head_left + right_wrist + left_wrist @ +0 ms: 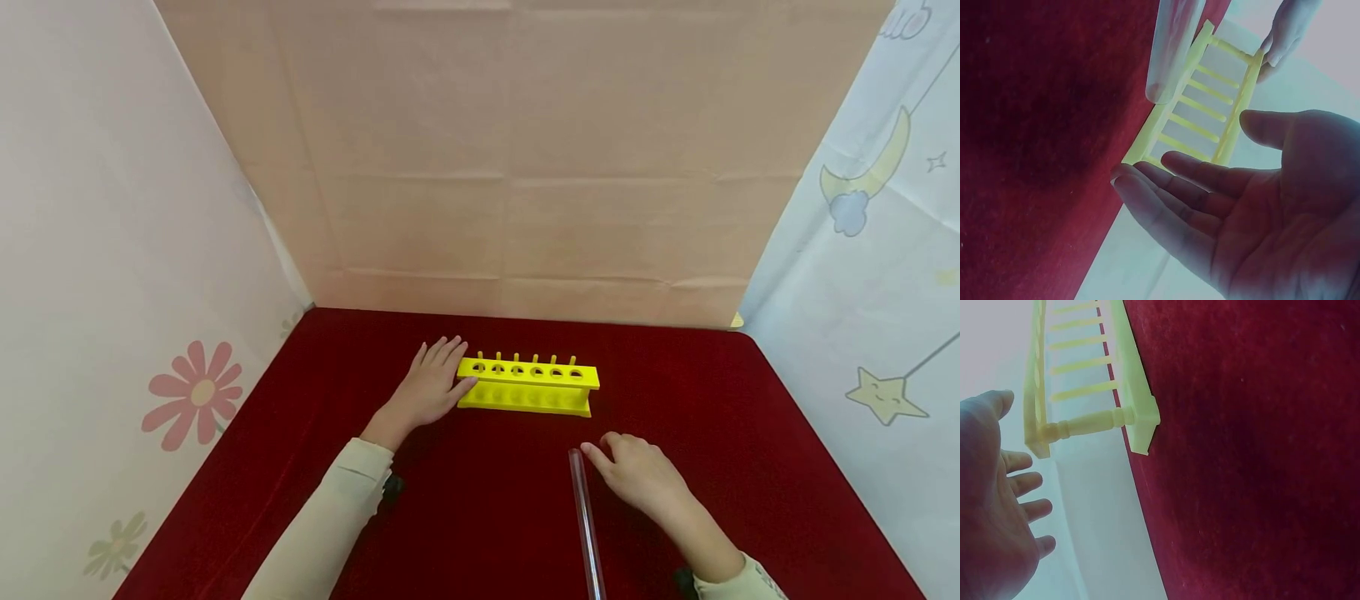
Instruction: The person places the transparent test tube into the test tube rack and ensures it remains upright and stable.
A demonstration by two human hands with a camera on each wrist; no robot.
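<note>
A: Where to begin? At the left hand point(431, 390)?

B: Yes. Fingers straight, nothing gripped, thumb at the near corner of the yellow six-hole test-tube rack point(527, 381). Firm contact hard to confirm; press lightly against that end rather than squeeze, to prevent sliding.

A: And the rack itself?

B: Upright on the red cloth-covered surface point(450, 517), immediately right of the left hand, holes facing up. Best kept square.

A: Next, further right?

B: A clear test tube point(586, 523), just left of the right hand point(637, 471), far end close by the thumb tip, near end cut off by the view. Mouth or base at that far end? Not certain; check before lifting.

A: And for the right hand?

B: Thumb and loosely bent fingers apart, nothing held. Probably wise to pinch gently from both sides, slightly in from the end: smooth, round, likely to roll.
</note>
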